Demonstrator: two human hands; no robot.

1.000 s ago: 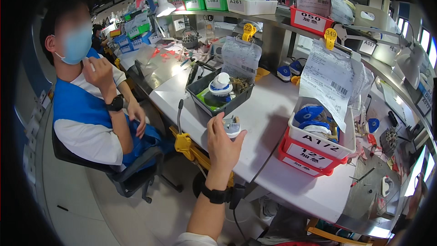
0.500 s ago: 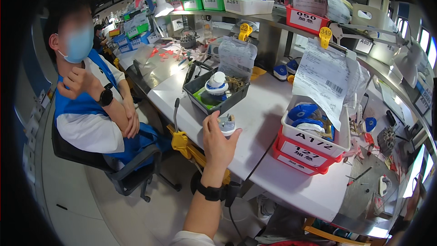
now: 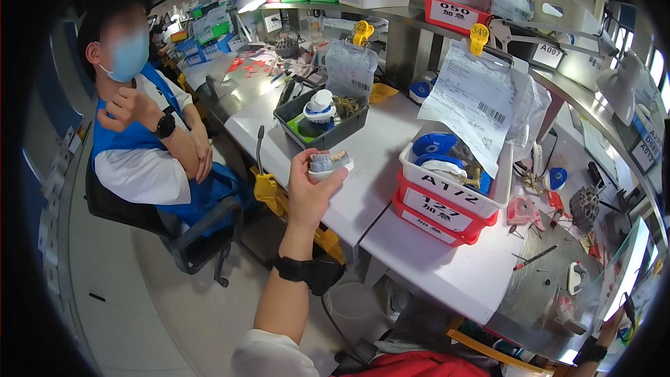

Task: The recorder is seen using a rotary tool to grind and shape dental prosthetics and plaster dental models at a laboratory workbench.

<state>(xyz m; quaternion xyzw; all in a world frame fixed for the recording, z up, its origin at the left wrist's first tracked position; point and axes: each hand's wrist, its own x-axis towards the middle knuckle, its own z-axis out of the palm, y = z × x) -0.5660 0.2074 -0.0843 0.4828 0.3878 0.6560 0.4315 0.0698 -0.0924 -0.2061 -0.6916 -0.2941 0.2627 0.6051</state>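
Note:
My left hand (image 3: pixel 314 192) is raised over the front edge of the white table. Its fingers and thumb grip a dental cast (image 3: pixel 328 164), a grey and white jaw model with a row of teeth and a tan section at one end. Just beyond it stands a dark grey bin (image 3: pixel 321 136) with a white and blue mounted model (image 3: pixel 321 108) and a clipped paper sheet (image 3: pixel 352 70). At the far right rim, my right hand (image 3: pixel 613 325) is small and dim above a black wristband, and its fingers cannot be made out.
A white bin (image 3: pixel 453 194) of blue and white models sits on stacked red bins (image 3: pixel 433 213). To the right a metal work surface (image 3: pixel 534 279) carries tools and a small cast (image 3: pixel 577 278). A seated person (image 3: pixel 139 147) in a blue vest is at the left. Bins line the shelf (image 3: pixel 391 14).
My left hand has turned the dental cast so that its row of teeth shows more side-on. The view has shifted, and my right hand and wristband now show better at the right rim.

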